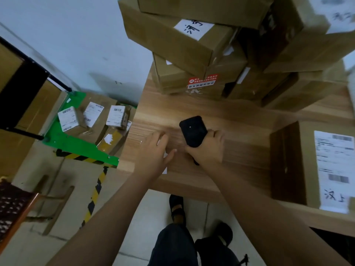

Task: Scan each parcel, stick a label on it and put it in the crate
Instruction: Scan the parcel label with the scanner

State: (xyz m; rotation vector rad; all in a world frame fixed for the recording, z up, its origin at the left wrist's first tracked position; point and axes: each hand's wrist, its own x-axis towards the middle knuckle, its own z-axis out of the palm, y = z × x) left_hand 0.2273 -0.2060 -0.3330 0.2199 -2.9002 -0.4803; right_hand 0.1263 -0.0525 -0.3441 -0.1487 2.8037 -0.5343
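The scanner (pixel 193 133) sits pretty much dead centre of my view. It's a black handheld unit, and my right hand (pixel 208 151) has its fingers wrapped round the lower end, with the top poking up toward 12 o'clock. Just beside it at 9 o'clock, my left hand (pixel 153 153) lies on the wooden table (pixel 240 116) with its fingers straight and a bit spread, not gripping anything. There's a white slip (pixel 164 170) peeking out from under that hand; I can't tell whether it's a label.

Out at 3 o'clock a brown parcel (pixel 303 166) sits on the table near its front edge. A printed label with barcodes is already on top, and the parcel is well apart from both hands. At 12 to 1 o'clock there's a messy stack of boxes (pixel 184 47) piled at the back of the table.

Off the table at 9 o'clock, the green crate (pixel 76 145) is down on the floor with several labelled small parcels (pixel 70 120) lying inside. Yellow-black tape (pixel 96 191) runs along the floor at 7 o'clock, and my shoe (pixel 176 210) shows at 6.
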